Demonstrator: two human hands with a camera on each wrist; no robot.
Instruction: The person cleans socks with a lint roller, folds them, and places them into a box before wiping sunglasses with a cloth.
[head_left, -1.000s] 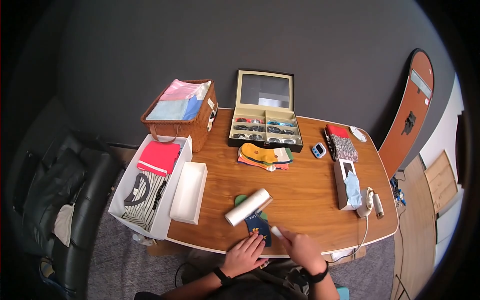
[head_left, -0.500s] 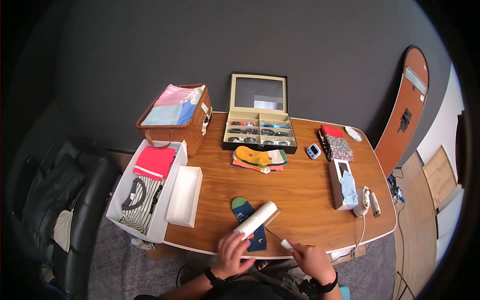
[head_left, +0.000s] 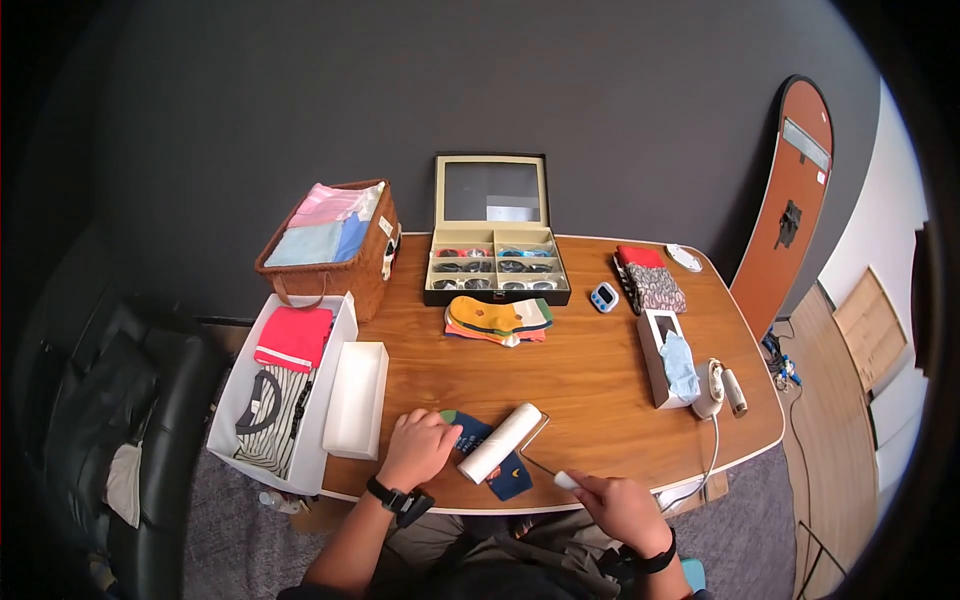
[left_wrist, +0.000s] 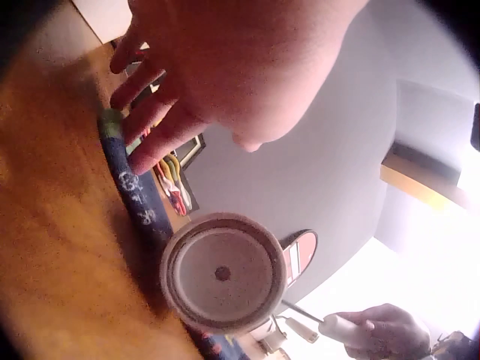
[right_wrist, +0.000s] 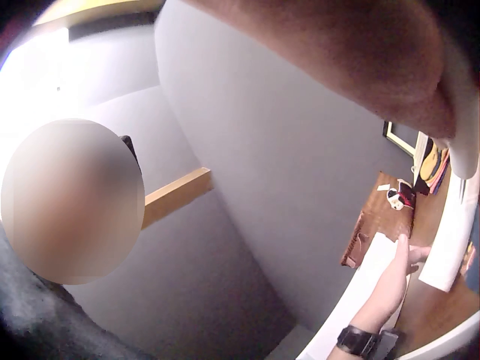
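Note:
A dark blue sock (head_left: 515, 480) with a green end lies flat near the table's front edge. Across it rests the white lint roller (head_left: 500, 443), seen end-on in the left wrist view. My right hand (head_left: 622, 512) grips the roller's white handle (head_left: 567, 481), which sits to the right of the sock. At the sock's green end is my left hand (head_left: 420, 447), its extended fingertips right at the fabric in the left wrist view. Farther back on the table, a pile of socks (head_left: 497, 320) with a yellow one on top lies in front of the sunglasses case (head_left: 497, 297).
To the left stand an empty white box (head_left: 357, 400), a larger white bin (head_left: 222, 440) of folded clothes and a brown basket (head_left: 350, 290). On the right are a tissue box (head_left: 655, 350), a timer (head_left: 604, 297), folded cloths (head_left: 655, 285) and a corded white device (head_left: 710, 390).
My left hand has moved from the sock's near end up to its green end. The roller travelled toward me along the sock, then slightly back, still held by my right hand.

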